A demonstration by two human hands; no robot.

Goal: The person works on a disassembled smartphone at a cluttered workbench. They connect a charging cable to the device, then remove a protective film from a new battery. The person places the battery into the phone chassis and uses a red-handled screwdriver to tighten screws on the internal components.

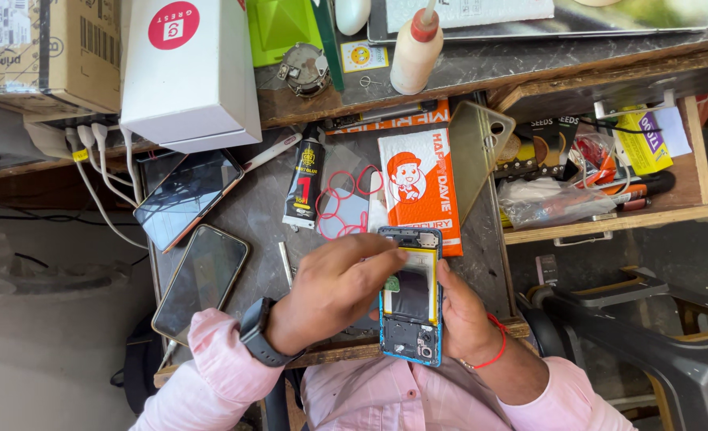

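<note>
Item: opened blue-framed smartphone with its back cover off (410, 295), battery and circuit boards exposed, held upright above the near edge of the dark stone-patterned counter (262, 231), close to my chest.

Right hand (464, 315), red thread at the wrist: grip clamped along the phone's right edge, thumb on the frame.

Left hand (334, 291), black smartwatch at the wrist: fingers drawn together, tips pressing on the upper left of the phone's interior near the yellow-bordered battery; whether anything was pinched under them I could not tell.

Step judged in hand: working a part loose or seating it beside the battery. The next move, as I judged it, called for a steady right hold and light, precise fingertip pressure.

Nearby on the counter: black tube of glue with red lettering (304, 185); loop of thin red elastic bands (339, 203); orange-and-white printed pouch (419, 187); translucent phone case (475, 156); two dark-screened phones (188, 198) (202, 281); white squeeze bottle with red collar (414, 52)
</note>
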